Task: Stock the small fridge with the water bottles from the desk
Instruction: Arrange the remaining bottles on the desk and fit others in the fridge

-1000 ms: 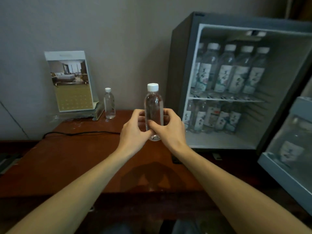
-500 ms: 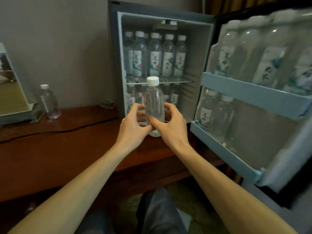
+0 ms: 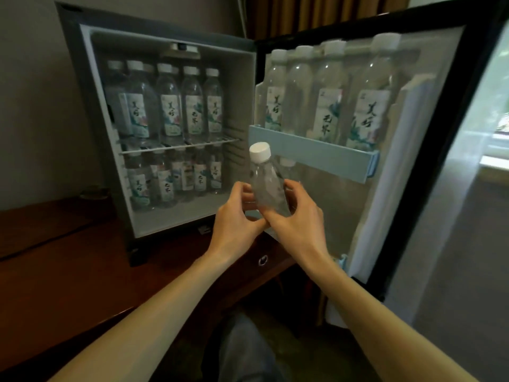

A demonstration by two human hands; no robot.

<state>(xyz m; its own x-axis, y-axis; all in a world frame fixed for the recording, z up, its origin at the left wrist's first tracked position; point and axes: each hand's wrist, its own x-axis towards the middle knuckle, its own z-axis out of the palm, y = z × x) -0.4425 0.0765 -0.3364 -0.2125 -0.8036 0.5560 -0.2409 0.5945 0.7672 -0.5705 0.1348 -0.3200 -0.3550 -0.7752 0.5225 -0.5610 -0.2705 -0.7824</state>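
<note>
Both hands hold one clear plastic water bottle point(image 3: 268, 186) in the air in front of the open small fridge point(image 3: 170, 128), just at the seam between the cabinet and its swung-out door point(image 3: 358, 150). The left hand point(image 3: 237, 219) wraps the bottle's lower body from the left, its grip narrow and closed on the plastic; the right hand point(image 3: 298, 216) closes on it from the right and below, fingers curled round the base. The bottle is smooth, ribless, without a label, tilted slightly with its ridged white screw cap point(image 3: 259, 151) leaning to the left. Inside the grey-lined cabinet a thin white wire shelf point(image 3: 179, 146) carries a row of upright labelled bottles point(image 3: 170, 106), and a second row point(image 3: 176, 177) stands on the floor beneath. The door's upper pale-blue plastic rail point(image 3: 314, 153) holds four tall bottles point(image 3: 330, 95) with white caps and printed paper labels. The fridge sits on a dark reddish wooden counter point(image 3: 68, 257) with a glossy surface and a round metal drawer pull point(image 3: 263, 260) on its front edge. Ribbed brown curtain fabric point(image 3: 316, 15) hangs behind.
</note>
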